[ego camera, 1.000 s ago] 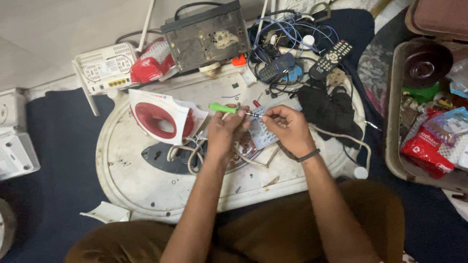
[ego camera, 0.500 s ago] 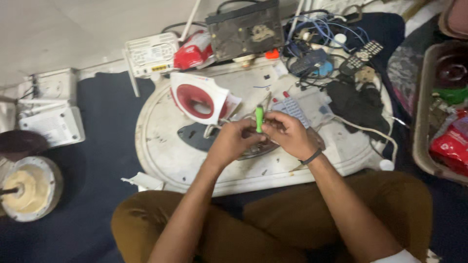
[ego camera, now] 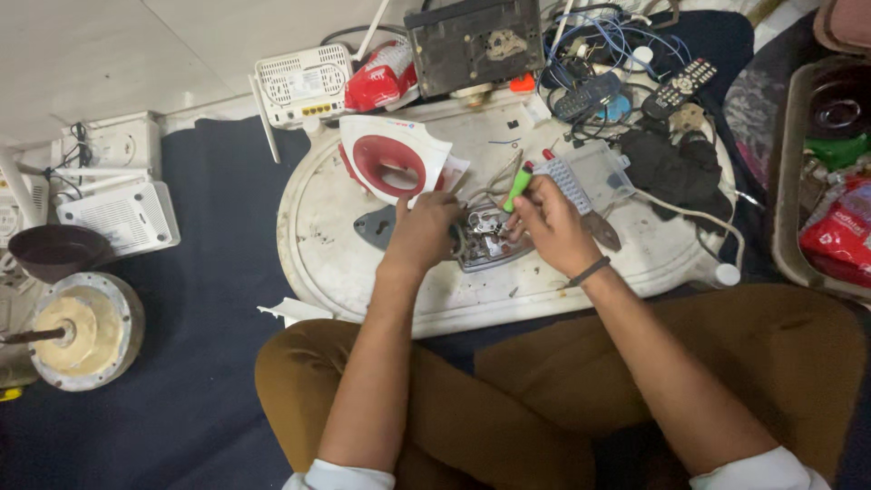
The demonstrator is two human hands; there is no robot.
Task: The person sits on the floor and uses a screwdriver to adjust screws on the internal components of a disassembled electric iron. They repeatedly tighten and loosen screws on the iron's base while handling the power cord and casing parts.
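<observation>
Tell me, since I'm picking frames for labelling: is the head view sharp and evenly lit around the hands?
Head view: light soft and even, no glare; left hand, right hand and green-handled screwdriver reasonably sharp; metal iron base partly covered; edges slightly bowed.

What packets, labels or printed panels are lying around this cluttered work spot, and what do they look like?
Red packet: in the tray at the far right, crinkled, shiny red with white print.
Red and white bag: top centre beside the white router, glossy, bunched up.
Label panel: on the router's top, small pale rectangle.
Remote control: upper right among cables, black with rows of small buttons.
No lit screens in view.
</observation>
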